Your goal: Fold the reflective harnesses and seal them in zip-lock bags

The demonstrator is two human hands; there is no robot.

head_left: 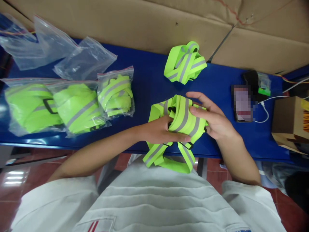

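Between my two hands is a bundle of neon-yellow reflective strap point(184, 116) with grey stripes and black buckles. My left hand point(160, 130) grips it from the left, its thumb along the lower front and its other fingers hidden in the folds. On the right side, my right hand point(212, 116) holds it with the thumb on top and the index finger stretched out. Loose loops of the strap hang over the table's front edge. Behind it lies another folded reflective strap point(184, 62), touched by neither hand.
At left, several clear zip bags hold similar straps, one a smaller bag point(116, 93). Flat clear bags point(84, 58) lie behind them. A phone point(242, 103) with a white cable and a cardboard box point(283, 117) are on the blue table's right. Large brown cartons point(145, 25) line the back.
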